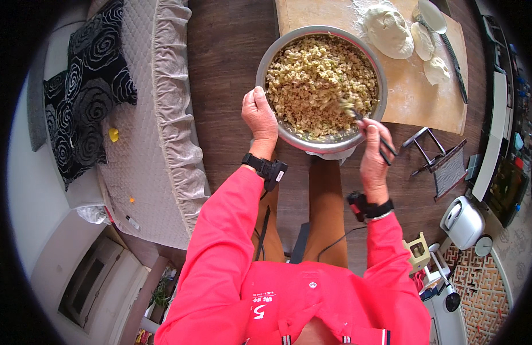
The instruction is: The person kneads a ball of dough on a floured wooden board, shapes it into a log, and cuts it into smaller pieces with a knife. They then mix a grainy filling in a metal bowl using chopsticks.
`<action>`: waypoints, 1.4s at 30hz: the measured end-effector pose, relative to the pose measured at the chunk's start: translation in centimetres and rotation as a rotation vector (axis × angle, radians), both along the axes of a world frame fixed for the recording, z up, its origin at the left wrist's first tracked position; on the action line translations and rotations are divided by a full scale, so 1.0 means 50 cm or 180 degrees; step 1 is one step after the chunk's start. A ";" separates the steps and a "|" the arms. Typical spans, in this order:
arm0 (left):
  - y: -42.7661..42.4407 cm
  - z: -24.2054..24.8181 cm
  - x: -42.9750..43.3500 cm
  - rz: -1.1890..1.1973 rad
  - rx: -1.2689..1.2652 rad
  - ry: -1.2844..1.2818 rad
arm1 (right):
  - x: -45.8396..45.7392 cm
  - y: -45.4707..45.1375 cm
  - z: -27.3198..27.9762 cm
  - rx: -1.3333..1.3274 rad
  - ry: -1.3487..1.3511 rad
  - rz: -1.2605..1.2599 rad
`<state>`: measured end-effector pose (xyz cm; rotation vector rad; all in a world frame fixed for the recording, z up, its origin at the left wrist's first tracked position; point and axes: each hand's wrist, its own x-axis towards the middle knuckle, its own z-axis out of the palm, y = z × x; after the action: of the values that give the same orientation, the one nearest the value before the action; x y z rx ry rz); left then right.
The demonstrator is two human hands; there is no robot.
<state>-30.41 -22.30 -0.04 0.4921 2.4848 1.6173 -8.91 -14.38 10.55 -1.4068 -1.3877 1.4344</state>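
A wide metal bowl (381,92) holds a chopped filling (320,82) flecked with green, heaped towards its middle. My left hand (261,116) grips the bowl's left rim, its thumb up at the edge. Dark chopsticks (384,151) are held in my right hand (375,146) at the lower right rim; their far ends reach into the filling, blurred there. Part of the bowl rests above my knees, over a whitish cloth or bag (335,154) that shows below it. Behind the bowl is a floured wooden board (415,103) bearing a large lump of dough (389,32) and smaller dough pieces (422,42).
A long-handled ladle or scoop (430,16) lies at the board's right side. A small folding stool (449,168) stands on the wooden floor at right, near a white appliance (463,222). On the left is a bed or sofa with a ruffled quilted cover (141,172).
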 end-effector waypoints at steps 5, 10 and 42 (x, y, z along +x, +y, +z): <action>0.000 0.009 -0.001 -0.0038 -0.0124 -0.0398 | -0.018 -0.056 0.016 0.0611 -0.0167 0.1208; -0.001 0.008 0.001 -0.0026 -0.0022 -0.0483 | 0.029 -0.072 0.091 0.1673 -0.0699 0.1471; 0.004 0.017 -0.001 -0.0079 -0.0203 -0.0503 | 0.024 -0.068 0.058 0.1635 -0.1051 0.1472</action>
<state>-30.46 -22.11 0.84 0.3701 2.3962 1.5002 -7.72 -17.77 13.46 -1.0505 -2.2155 1.0064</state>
